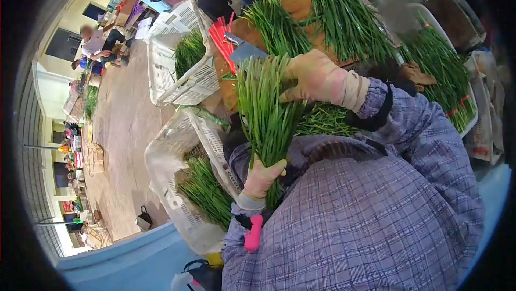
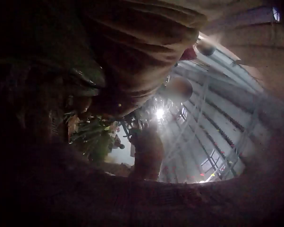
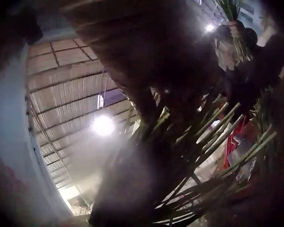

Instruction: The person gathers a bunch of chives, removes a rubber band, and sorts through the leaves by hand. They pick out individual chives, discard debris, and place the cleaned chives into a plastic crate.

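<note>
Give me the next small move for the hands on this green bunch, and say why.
Probably nudge the stem ends level with the right hand. In the right wrist view they stick out to different lengths. The left hand grips the bunch low down, and the right touches its upper part, so evening them looks within easy reach.
</note>
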A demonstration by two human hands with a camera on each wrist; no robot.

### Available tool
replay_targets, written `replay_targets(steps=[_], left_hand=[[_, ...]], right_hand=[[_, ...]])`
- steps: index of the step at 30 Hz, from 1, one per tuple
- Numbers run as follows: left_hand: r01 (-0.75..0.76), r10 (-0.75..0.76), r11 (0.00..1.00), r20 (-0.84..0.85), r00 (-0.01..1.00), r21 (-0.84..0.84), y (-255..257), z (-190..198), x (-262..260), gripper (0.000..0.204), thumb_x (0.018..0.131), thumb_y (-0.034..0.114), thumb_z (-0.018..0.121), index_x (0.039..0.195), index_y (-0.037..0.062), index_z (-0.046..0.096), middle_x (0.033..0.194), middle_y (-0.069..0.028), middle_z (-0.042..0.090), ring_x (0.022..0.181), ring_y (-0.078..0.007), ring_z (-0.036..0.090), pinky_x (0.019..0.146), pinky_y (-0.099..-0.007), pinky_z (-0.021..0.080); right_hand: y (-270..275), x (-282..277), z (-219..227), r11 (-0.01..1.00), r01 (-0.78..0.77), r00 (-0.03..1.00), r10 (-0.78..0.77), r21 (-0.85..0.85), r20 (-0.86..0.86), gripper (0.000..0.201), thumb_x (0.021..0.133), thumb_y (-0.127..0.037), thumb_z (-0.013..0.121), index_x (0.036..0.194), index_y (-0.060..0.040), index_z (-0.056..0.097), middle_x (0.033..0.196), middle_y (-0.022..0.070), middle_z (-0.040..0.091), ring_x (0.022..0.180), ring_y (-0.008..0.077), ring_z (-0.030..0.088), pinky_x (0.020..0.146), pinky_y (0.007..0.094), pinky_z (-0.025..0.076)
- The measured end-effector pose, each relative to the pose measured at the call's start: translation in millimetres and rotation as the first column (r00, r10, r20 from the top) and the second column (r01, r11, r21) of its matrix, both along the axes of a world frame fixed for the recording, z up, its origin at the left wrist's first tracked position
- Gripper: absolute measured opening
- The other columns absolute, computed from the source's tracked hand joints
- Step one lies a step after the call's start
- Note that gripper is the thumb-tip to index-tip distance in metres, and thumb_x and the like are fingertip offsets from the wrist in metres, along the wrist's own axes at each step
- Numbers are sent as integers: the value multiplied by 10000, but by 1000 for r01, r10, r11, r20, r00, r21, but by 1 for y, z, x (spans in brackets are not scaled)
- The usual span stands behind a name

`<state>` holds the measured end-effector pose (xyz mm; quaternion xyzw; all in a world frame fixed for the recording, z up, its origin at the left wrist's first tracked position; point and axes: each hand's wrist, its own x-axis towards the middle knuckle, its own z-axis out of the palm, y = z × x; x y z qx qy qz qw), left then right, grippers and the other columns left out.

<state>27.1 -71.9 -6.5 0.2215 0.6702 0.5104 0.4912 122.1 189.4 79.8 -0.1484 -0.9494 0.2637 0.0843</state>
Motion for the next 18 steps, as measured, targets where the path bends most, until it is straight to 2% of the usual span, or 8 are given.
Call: replay_targets(steps=[3, 7, 9, 10, 12, 13, 15, 18], left_hand=[[-1, 1, 1000, 0, 1000, 31, 0, 0, 2, 434, 765, -3, 677, 1162, 8, 503, 884, -45, 619, 626, -119, 573, 564, -258, 477], [-34, 34, 999, -14, 999, 36, 1, -6, 4, 418, 767, 10, 691, 1147, 4, 517, 875, -48, 620, 622, -118, 570, 558, -254, 478], [-9, 11, 1000, -44, 999, 29, 5, 1, 5, 394, 772, 13, 686, 1133, 1, 528, 867, -53, 628, 619, -118, 571, 556, -251, 477], [15, -13, 1000, -76, 997, 24, 7, 4, 4, 371, 777, 15, 681, 1119, -2, 539, 858, -58, 637, 616, -118, 573, 554, -247, 476], [32, -30, 999, -48, 998, 41, 8, 2, 2, 349, 780, 15, 674, 1105, -3, 549, 852, -64, 648, 614, -118, 574, 554, -246, 477], [48, -47, 997, -19, 999, 58, 8, 2, 2, 327, 784, 16, 668, 1091, -4, 558, 845, -71, 658, 611, -118, 575, 553, -244, 477], [30, -30, 997, -11, 1000, 73, 10, 4, 4, 264, 773, 26, 668, 1024, -5, 594, 827, -67, 662, 592, -121, 572, 542, -248, 471], [13, -11, 997, -27, 1000, 71, 9, 6, 5, 205, 763, 45, 663, 959, -7, 635, 824, -71, 672, 577, -123, 570, 536, -253, 466]], right_hand=[[-3, -4, -7, 989, 98, 995, -99, -108, -5, 312, 733, -313, 707, 926, -67, 699, 862, 172, 663, 849, 353, 637, 762, 411, 498], [-11, -7, -16, 985, 150, 988, -147, -90, 39, 269, 732, -268, 690, 898, -57, 692, 862, 172, 661, 845, 354, 636, 774, 408, 496], [-13, -4, -24, 980, 195, 964, -198, -36, -175, 246, 711, -259, 697, 843, -52, 681, 828, 170, 654, 815, 356, 629, 741, 423, 489], [-12, -3, -28, 980, 197, 964, -200, -38, -175, 246, 711, -259, 697, 843, -52, 681, 828, 170, 654, 815, 356, 629, 741, 423, 489], [-8, -3, -34, 971, 214, 924, -167, 102, -344, 254, 708, -287, 682, 893, -113, 689, 770, 133, 649, 786, 330, 631, 728, 434, 472], [-6, -2, -34, 971, 215, 924, -168, 102, -344, 254, 708, -287, 682, 893, -113, 689, 770, 133, 649, 786, 330, 631, 728, 434, 472], [-2, -1, -31, 903, 304, 914, -185, 305, -362, 203, 700, -290, 681, 805, -115, 681, 754, 109, 641, 780, 302, 627, 724, 424, 459], [30, 1, -35, 866, 418, 832, -243, 275, -498, 170, 713, -292, 676, 739, -124, 671, 731, 99, 639, 732, 286, 629, 695, 418, 470]])
